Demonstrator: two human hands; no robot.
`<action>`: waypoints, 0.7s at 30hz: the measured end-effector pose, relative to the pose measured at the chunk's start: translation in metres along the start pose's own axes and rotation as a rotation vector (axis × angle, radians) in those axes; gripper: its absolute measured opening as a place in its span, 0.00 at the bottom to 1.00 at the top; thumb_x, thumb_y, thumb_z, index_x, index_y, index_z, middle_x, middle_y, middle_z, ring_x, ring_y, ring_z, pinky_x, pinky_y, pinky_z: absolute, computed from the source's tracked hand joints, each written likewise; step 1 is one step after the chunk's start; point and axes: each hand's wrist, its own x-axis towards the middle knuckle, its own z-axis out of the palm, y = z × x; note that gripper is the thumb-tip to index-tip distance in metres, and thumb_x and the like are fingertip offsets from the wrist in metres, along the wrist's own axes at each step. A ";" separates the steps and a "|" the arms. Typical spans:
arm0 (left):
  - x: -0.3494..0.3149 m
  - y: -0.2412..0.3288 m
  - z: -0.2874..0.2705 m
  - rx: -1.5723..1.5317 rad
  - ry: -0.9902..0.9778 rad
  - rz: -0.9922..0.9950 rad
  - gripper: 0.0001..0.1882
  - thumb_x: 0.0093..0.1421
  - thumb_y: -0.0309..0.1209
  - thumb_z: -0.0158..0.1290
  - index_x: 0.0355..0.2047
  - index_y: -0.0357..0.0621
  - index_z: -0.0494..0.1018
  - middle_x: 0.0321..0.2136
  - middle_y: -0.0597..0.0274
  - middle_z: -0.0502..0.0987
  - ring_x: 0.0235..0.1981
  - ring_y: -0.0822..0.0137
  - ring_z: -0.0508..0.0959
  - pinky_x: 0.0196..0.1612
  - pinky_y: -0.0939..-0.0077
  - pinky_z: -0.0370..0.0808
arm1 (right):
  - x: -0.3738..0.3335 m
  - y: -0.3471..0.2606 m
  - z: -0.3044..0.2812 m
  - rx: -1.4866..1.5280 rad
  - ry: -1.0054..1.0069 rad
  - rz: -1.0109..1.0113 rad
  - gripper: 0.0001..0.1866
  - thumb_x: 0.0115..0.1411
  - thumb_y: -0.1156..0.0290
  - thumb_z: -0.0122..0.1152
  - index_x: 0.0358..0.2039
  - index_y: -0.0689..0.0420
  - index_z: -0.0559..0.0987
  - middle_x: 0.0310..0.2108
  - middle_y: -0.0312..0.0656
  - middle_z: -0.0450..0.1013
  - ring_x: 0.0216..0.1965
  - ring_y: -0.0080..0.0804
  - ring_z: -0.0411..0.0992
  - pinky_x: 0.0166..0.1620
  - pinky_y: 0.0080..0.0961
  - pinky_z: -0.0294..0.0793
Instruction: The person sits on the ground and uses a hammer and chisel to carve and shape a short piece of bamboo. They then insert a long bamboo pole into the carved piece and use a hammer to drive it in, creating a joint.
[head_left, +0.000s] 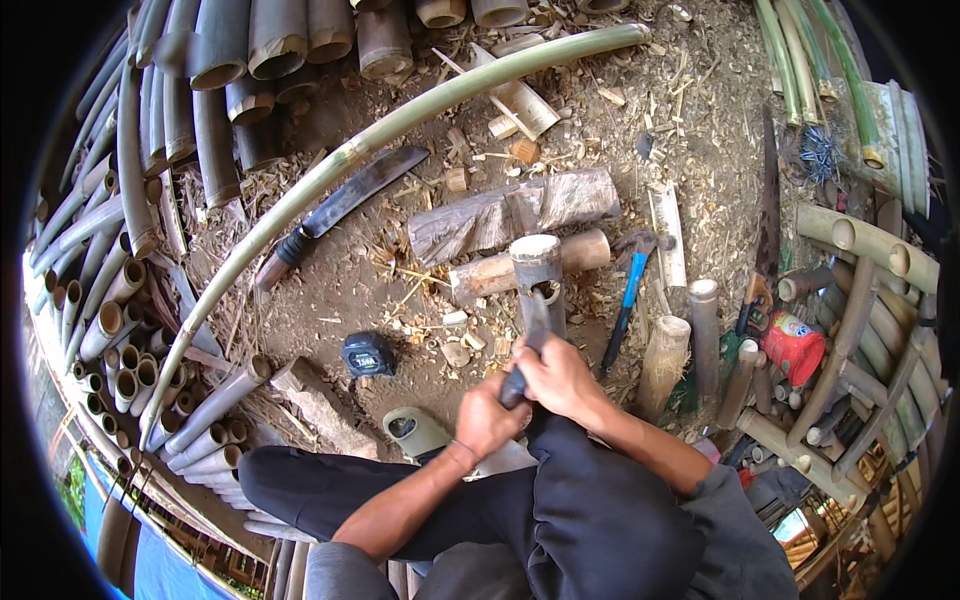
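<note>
Machete lies off to the left, tape measure nearer, both apparently parked clear of the work. Left hand closed round the tool at its butt; bamboo tube ahead, seemingly propped against the short log for steadiness, tool tip at its hole. Right hand clenched farther forward, likely for steering. Hammer lies right, handle nearest, presumably for reach.

trousers: black; shirt sleeves: grey, short; forearms: bare; left wrist: thin dark band
</note>
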 end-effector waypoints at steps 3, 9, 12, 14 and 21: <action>0.021 0.006 -0.053 0.349 0.071 0.097 0.13 0.51 0.37 0.63 0.29 0.40 0.77 0.22 0.50 0.79 0.24 0.51 0.81 0.32 0.59 0.79 | 0.009 -0.032 0.000 0.402 -0.233 0.159 0.11 0.69 0.69 0.50 0.44 0.64 0.71 0.35 0.45 0.77 0.22 0.28 0.75 0.27 0.25 0.77; 0.040 0.109 -0.127 1.018 -0.108 0.294 0.06 0.48 0.34 0.56 0.25 0.46 0.77 0.21 0.54 0.79 0.28 0.51 0.82 0.33 0.57 0.78 | 0.008 -0.030 0.000 1.343 -0.280 0.071 0.14 0.69 0.68 0.50 0.51 0.60 0.69 0.46 0.52 0.75 0.32 0.39 0.78 0.39 0.37 0.81; 0.054 0.179 -0.123 1.290 -0.269 0.240 0.05 0.51 0.33 0.56 0.24 0.47 0.79 0.22 0.57 0.80 0.29 0.54 0.83 0.31 0.60 0.78 | 0.009 -0.029 -0.009 1.619 -0.300 0.104 0.15 0.70 0.63 0.46 0.51 0.59 0.70 0.40 0.47 0.77 0.33 0.38 0.79 0.42 0.38 0.81; 0.062 0.208 -0.111 1.412 -0.286 0.378 0.06 0.53 0.33 0.57 0.23 0.48 0.79 0.23 0.60 0.81 0.29 0.58 0.83 0.30 0.63 0.77 | 0.007 -0.024 -0.016 1.808 -0.344 0.150 0.17 0.71 0.59 0.44 0.49 0.58 0.73 0.36 0.43 0.78 0.33 0.37 0.79 0.42 0.38 0.81; 0.063 0.253 -0.094 1.711 -0.409 0.525 0.07 0.55 0.36 0.58 0.23 0.51 0.81 0.23 0.68 0.81 0.28 0.68 0.83 0.28 0.71 0.75 | 0.008 -0.018 -0.018 1.984 -0.545 0.137 0.23 0.71 0.50 0.44 0.42 0.55 0.79 0.30 0.35 0.77 0.30 0.31 0.76 0.37 0.34 0.77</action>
